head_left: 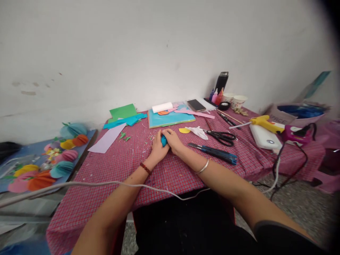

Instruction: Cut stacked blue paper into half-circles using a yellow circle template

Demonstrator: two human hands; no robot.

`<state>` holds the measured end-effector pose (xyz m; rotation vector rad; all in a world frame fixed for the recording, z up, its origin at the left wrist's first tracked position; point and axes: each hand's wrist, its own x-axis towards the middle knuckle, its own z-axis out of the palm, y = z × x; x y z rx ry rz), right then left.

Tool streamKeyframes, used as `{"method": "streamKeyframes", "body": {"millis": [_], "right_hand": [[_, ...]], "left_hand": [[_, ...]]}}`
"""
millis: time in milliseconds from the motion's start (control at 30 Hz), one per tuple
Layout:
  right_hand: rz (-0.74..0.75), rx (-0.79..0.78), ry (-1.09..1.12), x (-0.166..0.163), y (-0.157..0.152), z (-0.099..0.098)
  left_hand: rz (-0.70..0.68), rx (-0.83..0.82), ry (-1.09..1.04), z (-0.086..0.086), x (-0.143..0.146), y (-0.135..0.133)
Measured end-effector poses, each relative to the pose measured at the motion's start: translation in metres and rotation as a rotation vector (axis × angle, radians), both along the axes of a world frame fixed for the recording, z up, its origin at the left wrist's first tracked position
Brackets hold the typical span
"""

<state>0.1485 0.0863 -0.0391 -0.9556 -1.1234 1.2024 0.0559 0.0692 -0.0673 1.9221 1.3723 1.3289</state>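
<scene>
Both my hands meet at the middle of the table with the red checked cloth (111,170). My left hand (158,148) and my right hand (173,140) are closed together around a small blue paper piece (164,141), which shows only between the fingers. Black scissors (221,136) and a blue craft knife (214,150) lie just right of my right hand. A yellow paper scrap (184,130) and a white crumpled scrap (198,131) lie beyond it.
Coloured paper sheets (170,118) and a green sheet (123,111) lie at the back by the wall. A yellow glue gun (264,123), white power bank (264,137), phone (196,105), cups and bottles stand right. Paper flowers (39,170) cover a board at left. A white cable (106,184) crosses the front.
</scene>
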Motion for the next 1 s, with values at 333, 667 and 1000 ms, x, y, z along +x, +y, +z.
{"method": "streamKeyframes", "body": {"millis": [333, 667, 1000], "right_hand": [[0.28, 0.003, 0.11, 0.007, -0.014, 0.021], [0.238, -0.015, 0.31, 0.011, -0.003, 0.016], [0.151, 0.392, -0.669, 0.019, 0.014, -0.003]], "left_hand": [[0.052, -0.095, -0.385, 0.025, -0.02, -0.002], [-0.21, -0.459, -0.654, 0.033, -0.019, -0.01], [0.037, -0.147, -0.034, 0.031, -0.044, 0.006]]}}
